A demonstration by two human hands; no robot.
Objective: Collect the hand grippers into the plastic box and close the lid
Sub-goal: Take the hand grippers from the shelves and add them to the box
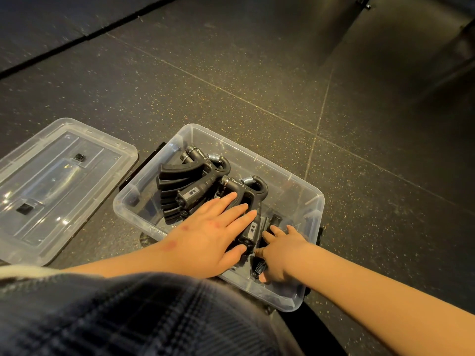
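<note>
A clear plastic box [312, 199] stands open on the dark floor and holds several black hand grippers [190, 176] with steel springs, stacked at its left and middle. My left hand [208, 237] lies flat with straight fingers on one hand gripper [250, 199] in the middle of the box. My right hand [280, 253] is inside the box's near right part, its fingers curled round another black hand gripper [273, 222] whose spring shows below the thumb. The clear lid [51, 183] lies flat on the floor to the left of the box.
Dark speckled rubber floor tiles [257, 73] surround the box. A dark checked garment [128, 317] on my body fills the lower left. A shiny dark panel [385, 27] rises at the upper right.
</note>
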